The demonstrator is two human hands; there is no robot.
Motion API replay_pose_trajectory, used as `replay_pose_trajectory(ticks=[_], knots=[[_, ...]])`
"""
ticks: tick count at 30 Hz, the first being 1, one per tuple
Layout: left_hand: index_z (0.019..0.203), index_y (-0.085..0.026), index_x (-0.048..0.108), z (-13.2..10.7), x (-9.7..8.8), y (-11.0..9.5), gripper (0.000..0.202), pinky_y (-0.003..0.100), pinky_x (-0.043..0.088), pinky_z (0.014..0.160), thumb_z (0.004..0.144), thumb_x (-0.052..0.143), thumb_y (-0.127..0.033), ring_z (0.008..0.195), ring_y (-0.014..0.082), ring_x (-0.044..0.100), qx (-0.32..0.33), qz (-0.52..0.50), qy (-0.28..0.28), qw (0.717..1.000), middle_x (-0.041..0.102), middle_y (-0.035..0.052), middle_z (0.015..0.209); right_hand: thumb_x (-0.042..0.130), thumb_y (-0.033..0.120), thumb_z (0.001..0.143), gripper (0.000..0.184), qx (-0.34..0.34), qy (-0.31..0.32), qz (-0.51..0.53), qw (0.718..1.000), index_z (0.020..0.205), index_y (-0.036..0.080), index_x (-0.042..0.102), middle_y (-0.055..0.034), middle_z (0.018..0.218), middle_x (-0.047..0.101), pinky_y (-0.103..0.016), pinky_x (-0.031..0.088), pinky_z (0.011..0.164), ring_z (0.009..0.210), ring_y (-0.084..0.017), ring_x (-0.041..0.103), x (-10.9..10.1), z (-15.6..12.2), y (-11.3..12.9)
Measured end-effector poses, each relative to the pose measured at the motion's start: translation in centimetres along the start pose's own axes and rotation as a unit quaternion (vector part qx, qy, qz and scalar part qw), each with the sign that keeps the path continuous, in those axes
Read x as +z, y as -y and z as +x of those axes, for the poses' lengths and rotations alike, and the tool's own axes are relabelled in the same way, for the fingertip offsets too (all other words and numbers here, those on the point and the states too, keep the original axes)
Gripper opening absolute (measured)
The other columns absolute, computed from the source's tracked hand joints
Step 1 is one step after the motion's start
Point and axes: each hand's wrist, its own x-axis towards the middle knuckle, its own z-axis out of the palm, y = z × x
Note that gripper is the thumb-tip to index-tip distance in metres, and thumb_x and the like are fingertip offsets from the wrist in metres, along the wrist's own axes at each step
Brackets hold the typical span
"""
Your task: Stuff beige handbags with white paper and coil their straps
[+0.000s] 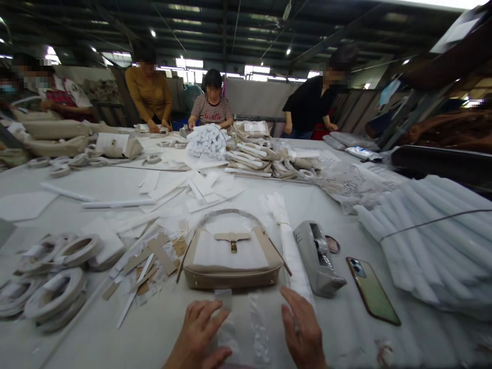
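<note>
A beige handbag [234, 251] stands upright in front of me, its strap arched behind it. White wrapping covers its front around a gold-coloured clasp. My left hand [202, 333] is below the bag's left side, fingers apart, touching or just over a small clear plastic bag [229, 335]. My right hand [302, 328] hovers near the handbag's lower right corner, thumb and fingers apart and nothing visible in it. Between the hands lies a crinkled clear plastic strip [259, 328].
Right of the handbag are a grey tape dispenser [319, 261], a phone [372, 291] and a tied bundle of white padded rolls [434, 241]. Coiled beige straps [57, 297] and loose tags [154, 261] lie left. Several co-workers stand or sit across the table, behind piled bags.
</note>
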Motion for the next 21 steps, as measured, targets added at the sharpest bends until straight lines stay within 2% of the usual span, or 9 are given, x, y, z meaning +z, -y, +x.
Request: replay_pose_trajectory(ticks=[2, 3, 6, 11, 14, 16, 18, 19, 21], knots=[[0.134, -0.031, 0.045, -0.2, 1.0, -0.8, 0.073, 0.062, 0.036, 0.099, 0.07, 0.069, -0.057, 0.119, 0.0372, 0.047, -0.003, 0.017, 0.1, 0.995, 0.052, 0.0135, 0.133, 0.047, 0.017, 0.087, 0.04, -0.124, 0.065, -0.035, 0.99, 0.126, 0.02, 0.054, -0.0092, 0.121, 0.064, -0.04, 0.043, 0.097, 0.113, -0.022, 0.058, -0.1, -1.9, 0.6], [0.133, -0.032, 0.046, -0.1, 1.3, -1.0, 0.072, 0.066, 0.033, 0.099, 0.069, 0.07, -0.057, 0.121, 0.0385, 0.046, -0.009, 0.021, 0.139, 0.99, 0.051, 0.0129, 0.134, 0.048, 0.017, 0.086, 0.04, -0.175, 0.097, -0.052, 0.978, 0.125, 0.02, 0.055, -0.0086, 0.121, 0.064, -0.04, 0.041, 0.098, 0.114, -0.022, 0.057, 0.1, -2.6, 0.8], [0.125, -0.034, 0.051, 0.0, 1.5, -1.5, 0.057, 0.07, 0.029, 0.1, 0.074, 0.069, -0.049, 0.12, 0.0356, 0.048, -0.013, 0.027, 0.211, 0.977, 0.054, 0.0093, 0.131, 0.052, 0.021, 0.084, 0.035, -0.259, 0.144, -0.092, 0.951, 0.118, 0.02, 0.059, -0.0079, 0.121, 0.064, -0.041, 0.035, 0.103, 0.116, -0.023, 0.056, 0.7, -4.1, 0.7], [0.114, -0.031, 0.055, -1.4, 1.9, -2.0, 0.045, 0.067, 0.032, 0.099, 0.077, 0.063, -0.056, 0.109, 0.0312, 0.055, 0.012, 0.047, 0.192, 0.98, 0.063, 0.0074, 0.118, 0.055, 0.022, 0.083, 0.038, -0.251, 0.16, -0.1, 0.949, 0.121, 0.022, 0.057, -0.0075, 0.125, 0.062, -0.042, 0.031, 0.106, 0.118, -0.023, 0.054, 0.8, -5.6, -0.3], [0.108, -0.03, 0.057, -2.1, 2.5, -2.3, 0.038, 0.059, 0.035, 0.1, 0.079, 0.063, -0.054, 0.101, 0.0263, 0.058, 0.017, 0.061, 0.174, 0.983, 0.066, 0.0042, 0.105, 0.056, 0.023, 0.083, 0.039, -0.267, 0.155, -0.109, 0.945, 0.121, 0.022, 0.057, -0.0072, 0.125, 0.062, -0.04, 0.032, 0.105, 0.118, -0.023, 0.055, 0.7, -5.9, -0.8], [0.11, -0.03, 0.058, -2.2, 2.8, -2.5, 0.039, 0.05, 0.041, 0.097, 0.079, 0.063, -0.054, 0.094, 0.0234, 0.06, 0.009, 0.064, 0.171, 0.983, 0.067, 0.003, 0.099, 0.057, 0.024, 0.083, 0.038, -0.286, 0.147, -0.122, 0.939, 0.12, 0.022, 0.058, -0.0063, 0.127, 0.061, -0.039, 0.031, 0.105, 0.118, -0.023, 0.054, 0.7, -5.8, -1.0], [0.121, -0.031, 0.054, -2.3, 2.9, -2.4, 0.052, 0.042, 0.046, 0.089, 0.077, 0.064, -0.055, 0.092, 0.0233, 0.061, -0.01, 0.074, 0.166, 0.983, 0.067, 0.0059, 0.105, 0.056, 0.025, 0.084, 0.037, -0.304, 0.136, -0.134, 0.933, 0.12, 0.022, 0.058, -0.0053, 0.128, 0.06, -0.038, 0.029, 0.106, 0.12, -0.022, 0.053, 0.8, -5.7, -1.2], [0.128, -0.03, 0.049, -2.3, 2.9, -2.3, 0.061, 0.041, 0.047, 0.087, 0.075, 0.066, -0.056, 0.095, 0.0252, 0.061, -0.023, 0.086, 0.16, 0.983, 0.065, 0.0091, 0.113, 0.056, 0.026, 0.084, 0.037, -0.309, 0.13, -0.139, 0.932, 0.121, 0.021, 0.058, -0.0049, 0.128, 0.06, -0.038, 0.028, 0.107, 0.12, -0.022, 0.053, 0.9, -5.7, -1.2], [0.136, -0.029, 0.043, -2.5, 3.0, -2.0, 0.075, 0.046, 0.046, 0.089, 0.071, 0.068, -0.058, 0.108, 0.0316, 0.057, -0.04, 0.113, 0.154, 0.981, 0.056, 0.0145, 0.13, 0.055, 0.029, 0.085, 0.041, -0.31, 0.124, -0.151, 0.93, 0.125, 0.02, 0.055, -0.0046, 0.127, 0.061, -0.036, 0.026, 0.107, 0.119, -0.022, 0.054, 1.1, -5.7, -1.4]])
